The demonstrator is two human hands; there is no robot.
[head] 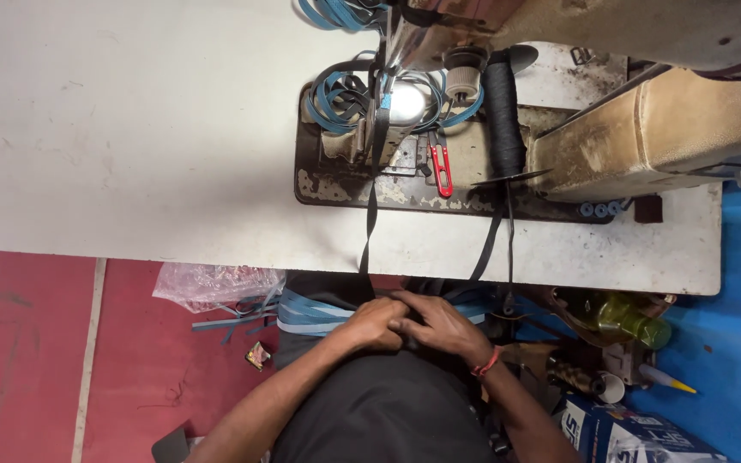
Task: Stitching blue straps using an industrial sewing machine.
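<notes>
Cardboard box (636, 433), blue and white, sits lower right on the floor, contents not visible; beside it a small white cup (612, 387) and a green bottle (636, 324) lying in a cluttered heap. Left hand (375, 326) and right hand (439, 326) are curled together in the lap, fingers folded over something dark, fingertips touching; what they pinch can't be made out. Blue strap bundle (310, 313) lies just beside left hand, clear plastic bag (207, 283) further left. Black strap (369, 231) runs up from the hands over white table (130, 146) edge to the sewing machine (645, 129). Red thread snips (442, 167) rest on the machine bed, next to a black thread spool (503, 116). More blue strap loops (336, 94) behind the needle.
</notes>
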